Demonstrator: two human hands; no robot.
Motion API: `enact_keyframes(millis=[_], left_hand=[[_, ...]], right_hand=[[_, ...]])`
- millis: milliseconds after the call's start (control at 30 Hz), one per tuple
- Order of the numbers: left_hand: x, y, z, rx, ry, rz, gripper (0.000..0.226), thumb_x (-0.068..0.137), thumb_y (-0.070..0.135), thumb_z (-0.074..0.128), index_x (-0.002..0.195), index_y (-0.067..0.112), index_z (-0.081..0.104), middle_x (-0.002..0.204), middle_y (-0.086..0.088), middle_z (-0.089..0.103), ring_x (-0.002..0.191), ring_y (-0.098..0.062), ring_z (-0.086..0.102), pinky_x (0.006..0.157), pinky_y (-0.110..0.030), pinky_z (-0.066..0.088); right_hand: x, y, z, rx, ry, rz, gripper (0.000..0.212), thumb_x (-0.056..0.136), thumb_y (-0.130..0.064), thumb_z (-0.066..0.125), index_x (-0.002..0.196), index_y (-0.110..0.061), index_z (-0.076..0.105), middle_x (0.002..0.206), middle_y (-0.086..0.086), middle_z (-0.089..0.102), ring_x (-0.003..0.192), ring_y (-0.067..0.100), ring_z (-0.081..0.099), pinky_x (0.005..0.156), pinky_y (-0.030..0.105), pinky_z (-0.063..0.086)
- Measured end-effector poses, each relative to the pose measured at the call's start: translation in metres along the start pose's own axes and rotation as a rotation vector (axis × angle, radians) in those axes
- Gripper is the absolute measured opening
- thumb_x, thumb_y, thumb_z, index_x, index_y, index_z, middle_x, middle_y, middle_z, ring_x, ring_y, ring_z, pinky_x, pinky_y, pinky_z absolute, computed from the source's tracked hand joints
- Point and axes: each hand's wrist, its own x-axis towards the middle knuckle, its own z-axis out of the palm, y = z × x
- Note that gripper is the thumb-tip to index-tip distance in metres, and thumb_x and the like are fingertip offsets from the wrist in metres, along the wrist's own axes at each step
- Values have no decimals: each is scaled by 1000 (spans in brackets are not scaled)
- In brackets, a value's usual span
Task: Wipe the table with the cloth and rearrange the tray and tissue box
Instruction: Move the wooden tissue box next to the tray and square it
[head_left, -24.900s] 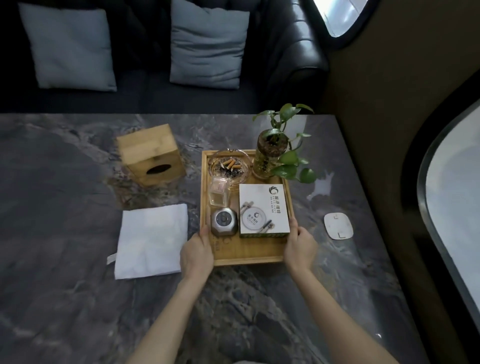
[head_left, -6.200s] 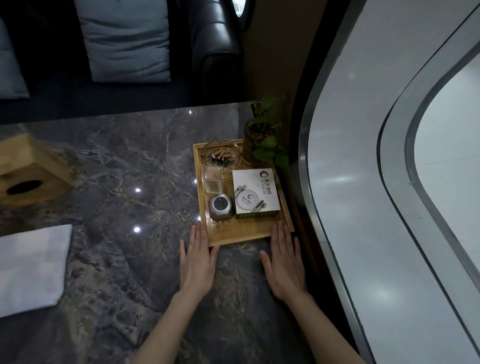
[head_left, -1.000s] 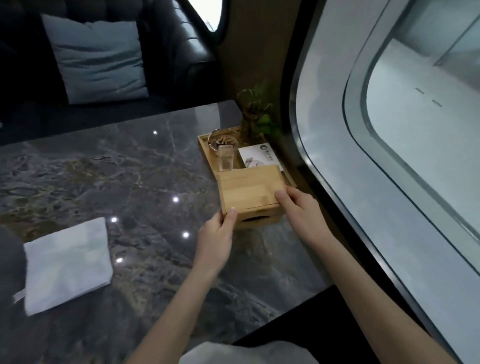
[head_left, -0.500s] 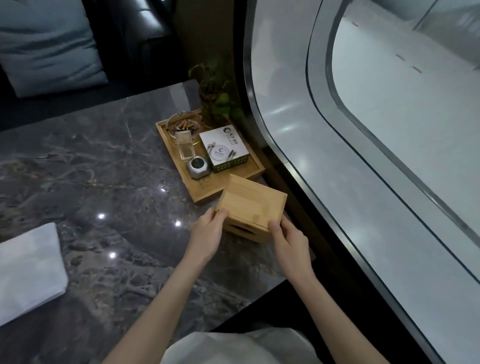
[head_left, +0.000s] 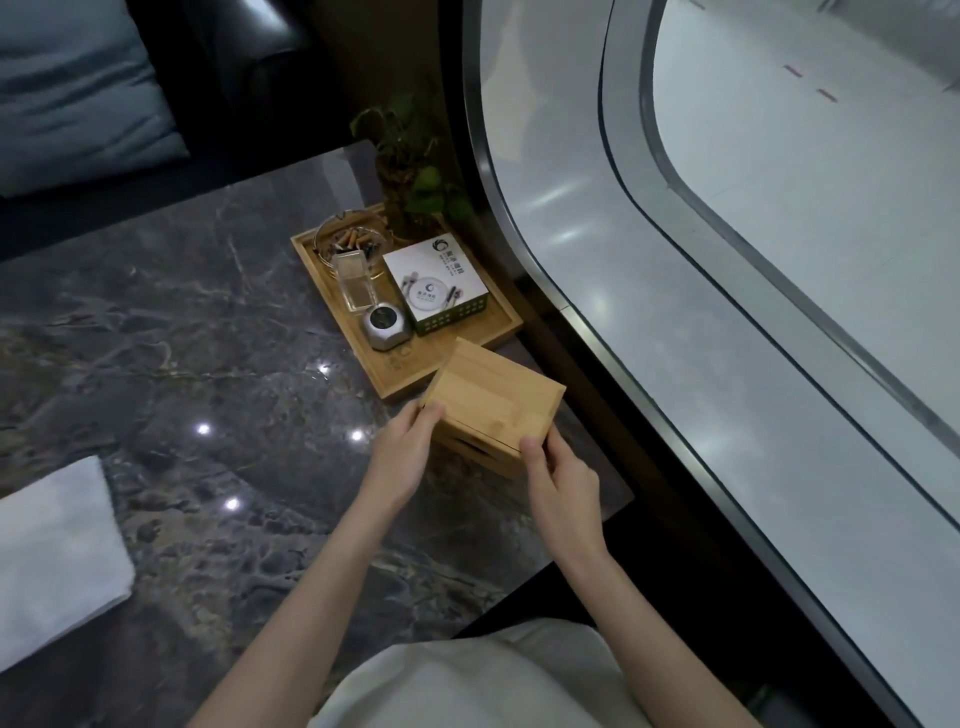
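The bamboo tissue box (head_left: 493, 402) is tilted at the table's right edge, just in front of the wooden tray (head_left: 395, 371). My left hand (head_left: 402, 457) grips its left corner and my right hand (head_left: 558, 483) grips its near right corner. The tray sits at the far right of the dark marble table (head_left: 208, 338) and holds an ashtray (head_left: 348, 241), a clear small box (head_left: 356, 283), a silver lighter holder (head_left: 384, 327), a white box (head_left: 439, 283) and a potted plant (head_left: 410, 171). The folded white cloth (head_left: 52, 556) lies at the left, away from both hands.
A curved grey wall panel (head_left: 675, 338) runs close along the table's right edge. A black sofa with a blue-grey cushion (head_left: 72, 93) stands behind the table. My white clothing (head_left: 467, 680) shows at the bottom, by the table's near edge.
Over the last second the tissue box came down from in front of the tray toward the table's right edge, both hands still on it. The view swung right and down.
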Motion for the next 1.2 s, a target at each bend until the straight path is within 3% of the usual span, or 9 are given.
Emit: enact_keyframes(millis=[200, 300, 433, 567, 667, 767, 900, 1033, 1200], left_hand=[[5, -1, -5, 5, -3, 16, 37, 92, 35, 45, 122, 15, 55, 113, 5, 57, 117, -17, 50, 105, -38, 38], [-1, -2, -6, -9, 63, 61, 48, 92, 38, 45, 135, 17, 43, 129, 8, 48, 125, -12, 42, 104, -29, 33], [-12, -10, -5, -12, 130, 110, 49, 94, 38, 38, 140, 20, 36, 145, 2, 39, 133, -13, 35, 105, -26, 26], [-15, -16, 3, -46, 102, 111, 51, 95, 38, 36, 142, 21, 29, 145, 5, 35, 131, -6, 30, 103, -23, 23], [-15, -16, 11, -77, 85, 88, 52, 94, 39, 38, 142, 22, 29, 138, 10, 36, 124, -1, 28, 104, -23, 22], [-14, -17, 13, -96, 103, 75, 55, 91, 43, 41, 141, 21, 32, 144, 4, 39, 131, -10, 35, 111, -32, 27], [-12, -15, 11, -63, 104, 80, 52, 92, 40, 42, 139, 19, 35, 140, 3, 44, 124, -7, 39, 102, -25, 29], [-12, -8, 7, -33, 103, 77, 50, 91, 40, 43, 136, 19, 40, 133, 5, 48, 123, -9, 43, 98, -25, 32], [-18, 14, 3, 32, 182, 99, 44, 89, 39, 51, 127, 18, 51, 112, 14, 54, 110, -5, 49, 89, -21, 36]], right_hand=[[3, 0, -9, 65, -5, 6, 35, 98, -29, 36, 123, -17, 57, 100, -14, 58, 96, 1, 53, 71, 2, 39], [11, 0, -21, 70, 58, 13, 35, 98, -27, 36, 115, -10, 62, 94, -7, 60, 96, 10, 57, 83, 23, 44], [27, 5, -28, -35, 40, -66, 43, 98, -29, 36, 138, -15, 39, 137, 0, 50, 130, 15, 42, 106, 27, 32], [38, 9, -24, -38, -100, -113, 49, 98, -31, 35, 144, -20, 24, 148, 1, 36, 135, 15, 33, 113, 35, 28], [41, 10, -16, 60, -156, -30, 51, 97, -35, 34, 145, -22, 21, 140, -2, 42, 127, 14, 40, 107, 32, 35], [40, 8, -13, 112, -148, -13, 50, 97, -34, 34, 144, -21, 23, 127, -11, 43, 118, 6, 41, 98, 23, 34], [42, 8, -13, 118, -148, -11, 50, 97, -33, 34, 144, -21, 23, 124, -12, 43, 115, 3, 40, 95, 17, 35], [44, 2, -16, 105, -131, 11, 47, 97, -30, 37, 143, -19, 28, 118, -14, 43, 104, -2, 40, 69, -5, 37], [45, -1, -20, 93, -133, 6, 48, 97, -32, 37, 143, -20, 27, 118, -12, 42, 108, 1, 38, 81, 8, 33]])
